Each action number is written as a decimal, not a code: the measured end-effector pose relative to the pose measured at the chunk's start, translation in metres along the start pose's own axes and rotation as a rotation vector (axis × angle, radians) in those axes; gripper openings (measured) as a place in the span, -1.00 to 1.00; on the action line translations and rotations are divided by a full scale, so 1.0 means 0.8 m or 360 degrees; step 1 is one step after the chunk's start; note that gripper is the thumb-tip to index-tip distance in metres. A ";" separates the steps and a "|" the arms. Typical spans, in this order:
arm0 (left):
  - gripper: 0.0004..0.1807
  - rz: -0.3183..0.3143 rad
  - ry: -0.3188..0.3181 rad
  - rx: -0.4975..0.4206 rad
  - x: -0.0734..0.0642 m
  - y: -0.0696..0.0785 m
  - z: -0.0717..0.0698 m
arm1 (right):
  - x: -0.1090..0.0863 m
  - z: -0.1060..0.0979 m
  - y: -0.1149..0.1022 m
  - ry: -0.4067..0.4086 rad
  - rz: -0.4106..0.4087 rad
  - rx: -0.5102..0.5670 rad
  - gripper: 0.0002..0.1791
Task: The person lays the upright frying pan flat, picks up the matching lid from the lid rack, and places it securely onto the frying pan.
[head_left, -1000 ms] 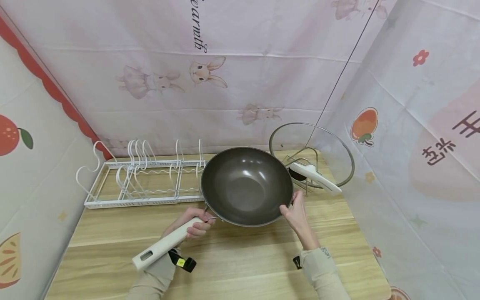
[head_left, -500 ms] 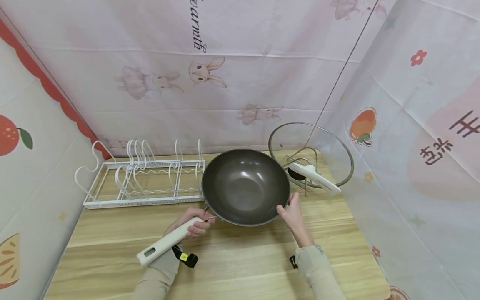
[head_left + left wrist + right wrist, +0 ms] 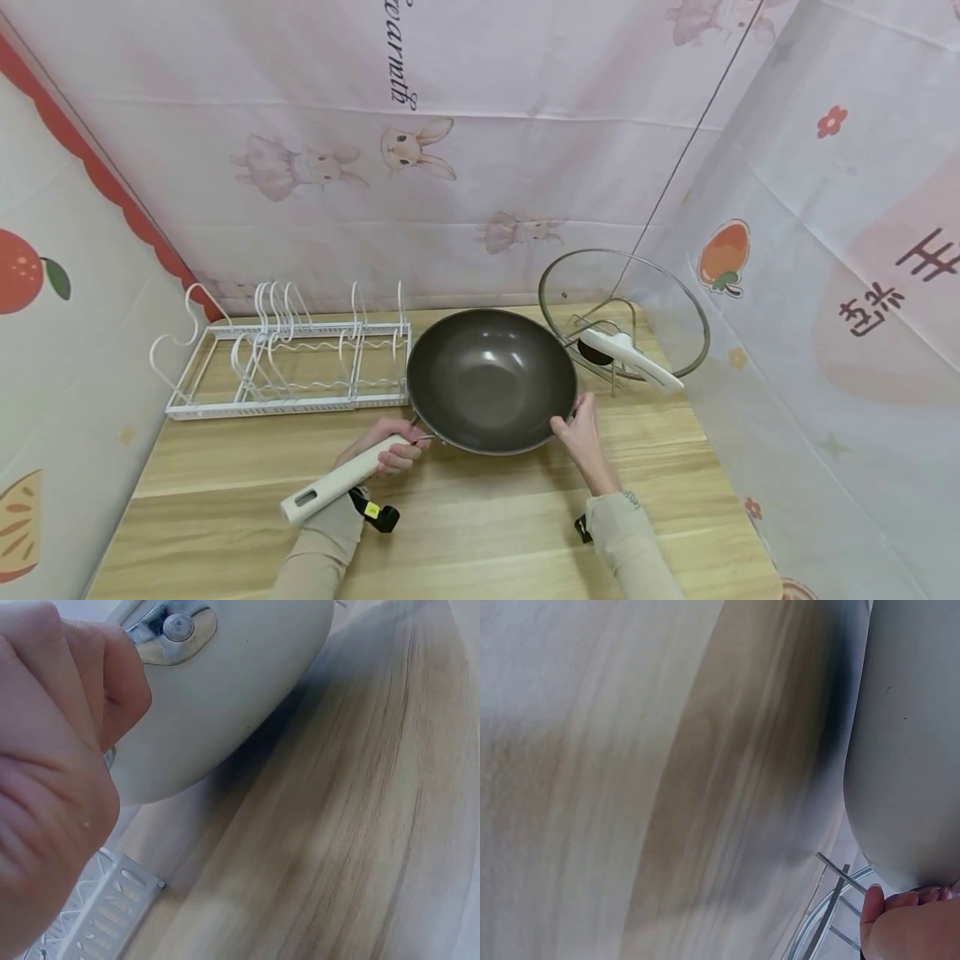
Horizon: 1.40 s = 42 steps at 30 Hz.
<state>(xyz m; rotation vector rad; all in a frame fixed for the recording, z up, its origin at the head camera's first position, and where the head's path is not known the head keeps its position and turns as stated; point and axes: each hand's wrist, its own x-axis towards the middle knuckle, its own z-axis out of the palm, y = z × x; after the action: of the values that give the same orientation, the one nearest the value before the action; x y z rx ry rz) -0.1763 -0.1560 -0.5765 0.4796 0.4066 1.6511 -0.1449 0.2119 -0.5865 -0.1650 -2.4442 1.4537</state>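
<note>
On the head view, I locate the dark wok [image 3: 491, 379] at mid-table, interior facing up and toward the camera. It sits between the white dish rack [image 3: 262, 407] on the left and the glass lid [image 3: 660, 308] on the right.

Left hand [image 3: 386, 442]: fingers curled around the inner end of the cream handle [image 3: 348, 479], close to the wok body. The handle runs toward the near left, its slotted end lying over the left sleeve [image 3: 322, 546]. On the left wrist view, I confirm the curled fingers beside the riveted metal bracket [image 3: 178, 628], which is fixed to the pale outer wall of the wok.

Right hand [image 3: 581, 429]: gripping the wok at its near right edge, thumb toward the rim and fingers behind the outer wall. The right wrist view shows fingertips at that wall; I cannot tell whether they also hold a side grip. A shadow lies below the wok on the wooden table [image 3: 495, 533]. From these angles, I cannot tell whether the base touches the surface.

The lid stands tilted at a wire stand [image 3: 613, 382], its white knob handle [image 3: 632, 360] facing the person. The rack carries upright loop dividers. A black wrist mount [image 3: 380, 515] with a yellow label shows at the left wrist. A printed backdrop [image 3: 487, 167] with rabbit figures hangs behind the table.
</note>
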 end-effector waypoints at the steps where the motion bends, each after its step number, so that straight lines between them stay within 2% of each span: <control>1: -0.60 -0.0001 -0.0001 -0.0002 0.000 -0.001 -0.001 | -0.001 0.000 0.001 -0.0005 0.0002 0.0007 -0.59; 9: -0.59 -0.0045 -0.0008 -0.0064 0.001 -0.002 -0.010 | -0.003 0.002 0.007 0.0003 0.0036 0.0014 -0.59; 13: -0.61 -0.0052 -0.0030 -0.0076 0.000 -0.001 -0.014 | -0.003 0.002 0.005 -0.0028 0.0094 0.0004 -0.57; 17: -0.65 -0.0066 -0.0061 -0.0133 -0.002 -0.001 -0.019 | -0.004 0.001 0.002 -0.0051 0.0136 -0.0025 -0.55; 23: -0.74 -0.0064 -0.0128 -0.0196 -0.006 -0.005 -0.027 | -0.005 -0.001 0.000 -0.0083 0.0133 -0.0077 -0.55; 28: -0.70 0.0006 -0.0207 -0.0215 -0.009 -0.016 -0.037 | -0.009 -0.003 0.000 -0.0151 0.0142 -0.0135 -0.55; 32: -0.61 0.0105 -0.0222 -0.0222 -0.013 -0.026 -0.044 | -0.012 -0.003 0.004 -0.0193 0.0127 -0.0167 -0.55; 37: -0.54 0.0210 -0.0193 -0.0223 -0.017 -0.033 -0.046 | -0.014 -0.001 0.007 -0.0204 0.0105 -0.0192 -0.54; 42: -0.44 0.0294 -0.0121 -0.0193 -0.019 -0.036 -0.042 | -0.015 -0.001 0.005 -0.0234 0.0132 -0.0190 -0.54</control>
<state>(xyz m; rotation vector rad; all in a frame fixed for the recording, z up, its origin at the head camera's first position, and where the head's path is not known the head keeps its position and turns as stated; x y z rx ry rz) -0.1681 -0.1673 -0.6211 0.4989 0.2092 1.8177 -0.1336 0.2120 -0.5917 -0.1930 -2.6739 1.3990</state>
